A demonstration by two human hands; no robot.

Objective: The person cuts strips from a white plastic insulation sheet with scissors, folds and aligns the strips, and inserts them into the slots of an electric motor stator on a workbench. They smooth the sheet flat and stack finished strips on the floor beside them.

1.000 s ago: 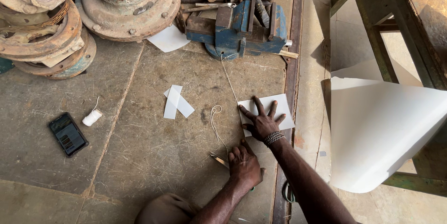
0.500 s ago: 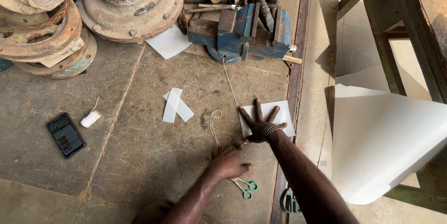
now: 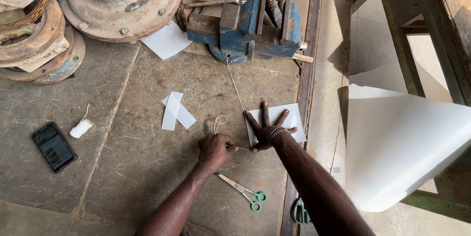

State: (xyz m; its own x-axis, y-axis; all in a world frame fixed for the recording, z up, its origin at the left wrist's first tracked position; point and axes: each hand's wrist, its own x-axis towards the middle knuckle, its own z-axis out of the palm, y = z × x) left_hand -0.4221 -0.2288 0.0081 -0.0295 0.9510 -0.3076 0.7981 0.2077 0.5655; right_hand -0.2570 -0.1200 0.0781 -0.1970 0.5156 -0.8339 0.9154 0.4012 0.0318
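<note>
**Right hand flat on a paper sheet, left hand pinching a taut string**

The right hand [image 3: 267,127] lies palm down on a small white paper sheet [image 3: 289,118], fingers spread wide apart and holding nothing; a beaded bracelet [image 3: 275,132] circles its wrist. The left hand [image 3: 215,150] sits just beside it to the left, fingers curled together and pinched on a thin string [image 3: 235,86]; the string runs straight up from that grip, past the left edge of the sheet, to the blue vise [image 3: 250,30] at the top of the concrete floor [image 3: 137,167]; a loose loop of the same string curls just above the left hand's knuckles.

A pair of green-handled scissors [image 3: 243,191] lies on the floor just below the left forearm, blades closed; a second green handle [image 3: 299,211] shows at the floor's edge near the right forearm, partly hidden.

Two white paper strips [image 3: 174,112] lie crossed well to the left of the hands; a larger white sheet [image 3: 167,41] rests near the vise; a small white spool [image 3: 81,128] and a dark phone [image 3: 54,146] lie farther left; rusty round metal parts [image 3: 122,0] are stacked along the top; a big curved white sheet [image 3: 402,148] hangs off to the right beside a wooden bench frame [image 3: 407,35].
</note>
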